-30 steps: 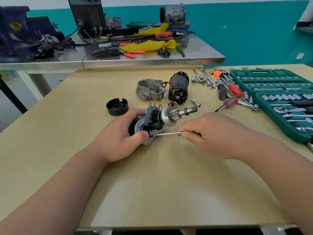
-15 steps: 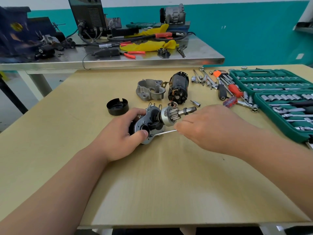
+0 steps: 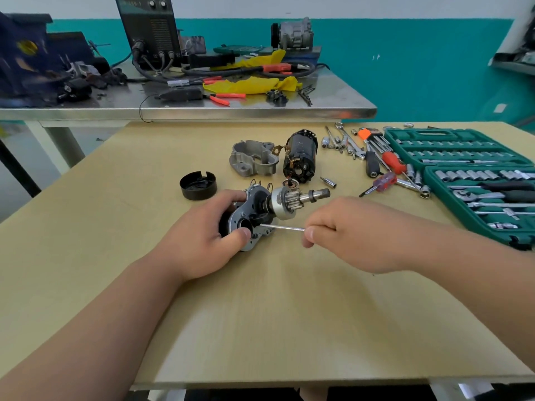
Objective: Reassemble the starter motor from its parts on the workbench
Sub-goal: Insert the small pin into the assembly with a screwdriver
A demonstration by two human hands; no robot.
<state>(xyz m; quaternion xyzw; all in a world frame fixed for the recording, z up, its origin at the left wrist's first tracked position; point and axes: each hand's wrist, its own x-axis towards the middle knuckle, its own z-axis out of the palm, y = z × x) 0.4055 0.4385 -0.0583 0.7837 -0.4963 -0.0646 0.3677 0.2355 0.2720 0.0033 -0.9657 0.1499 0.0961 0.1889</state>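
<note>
My left hand (image 3: 202, 241) grips a starter sub-assembly (image 3: 262, 211) on the wooden bench: a metal plate with a black body, a pinion gear and a shaft pointing right. My right hand (image 3: 356, 235) pinches a thin steel rod (image 3: 282, 227) whose tip meets the plate's lower edge. Behind lie a grey aluminium nose housing (image 3: 253, 159), a black motor field case with brushes (image 3: 299, 156) and a black end cap (image 3: 198, 185).
An open green socket set (image 3: 474, 175) fills the right side. Loose sockets, hex keys and screwdrivers (image 3: 382, 166) lie beside it, and a small bit (image 3: 328, 181) sits near the shaft. A steel table (image 3: 202, 110) with cables and tools stands behind.
My right hand drew back to the right from the assembly, so more of the rod shows between my fingers and the plate. My left hand kept its grip.
</note>
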